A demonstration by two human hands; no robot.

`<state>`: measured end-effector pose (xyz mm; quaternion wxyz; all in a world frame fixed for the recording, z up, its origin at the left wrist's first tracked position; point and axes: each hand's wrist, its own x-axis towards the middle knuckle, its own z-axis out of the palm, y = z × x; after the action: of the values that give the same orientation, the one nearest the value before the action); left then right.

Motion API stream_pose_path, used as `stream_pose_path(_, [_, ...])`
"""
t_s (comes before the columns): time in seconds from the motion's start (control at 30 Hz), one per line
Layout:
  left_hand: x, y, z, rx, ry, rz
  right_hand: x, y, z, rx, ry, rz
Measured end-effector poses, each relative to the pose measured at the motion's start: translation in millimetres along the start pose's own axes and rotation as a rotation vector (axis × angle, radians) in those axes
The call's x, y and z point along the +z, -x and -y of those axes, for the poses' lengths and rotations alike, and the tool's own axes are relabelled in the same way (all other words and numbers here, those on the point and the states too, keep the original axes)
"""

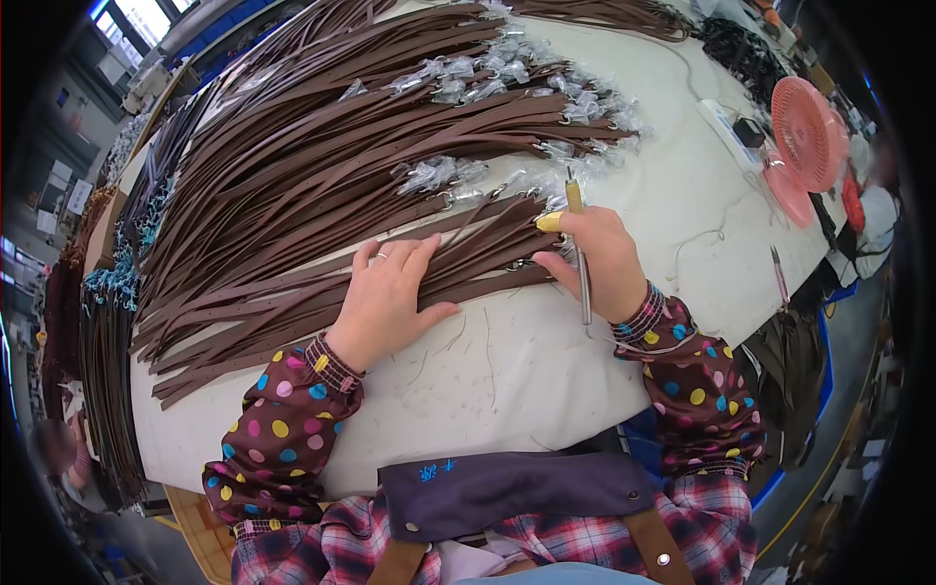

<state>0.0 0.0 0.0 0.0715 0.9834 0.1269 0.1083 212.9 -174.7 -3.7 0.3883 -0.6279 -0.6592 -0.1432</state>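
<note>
Brown leather-like belts or straps (322, 195) lie in long bundles across the table. Many have metal hardware wrapped in clear plastic (468, 78) at their right ends. My left hand (385, 297) rests flat on the nearest bundle, fingers and thumb apart, with a ring on one finger. In my right hand (606, 255), at the right ends of this bundle, is a slim pen-like tool (583, 283) with a silver handle, a brass-coloured collar and a thin dark tip pointing away from me. A thin cord runs from its lower end. Yellow tape covers one right finger.
The straps lie on a white-covered table (526, 380). A pink fan (807, 132) and a white power strip (729, 132) stand at the right. Near the right edge lies another slim tool (780, 275). Dark straps with blue ties (115, 288) hang at the left.
</note>
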Motion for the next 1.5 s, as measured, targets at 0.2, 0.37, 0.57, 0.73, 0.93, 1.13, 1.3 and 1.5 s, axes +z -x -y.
stream_pose_path(0.2, [-5, 24, -19, 0.126, 0.115, 0.056, -5, -2, 1, 0.018, -0.032, -0.084])
stream_pose_path(0.37, [-15, 8, -8, 0.131, -0.078, 0.027, -2, 0, -1, 0.041, -0.031, -0.124])
stream_pose_path(0.57, [-11, -16, 5, 0.091, -0.055, 0.263, -7, 0, -5, 0.015, -0.021, -0.207])
stream_pose_path(0.73, [-16, -17, -11, 0.074, 0.037, 0.226, -11, 7, -3, 0.059, -0.038, -0.194])
stream_pose_path(0.93, [-8, -18, -27, -0.004, -0.022, 0.275, -8, 3, 9, -0.014, -0.174, -0.051])
stream_pose_path(1.13, [-4, -4, -43, -0.056, -0.049, 0.12, 4, 1, 23, -0.112, -0.146, 0.18])
stream_pose_path(1.3, [-8, -4, -47, -0.071, -0.005, 0.092, 12, 0, 30, -0.131, -0.102, 0.238])
stream_pose_path(1.5, [-26, -8, -49, -0.111, 0.103, 0.188, 25, 3, 30, -0.169, 0.066, 0.216])
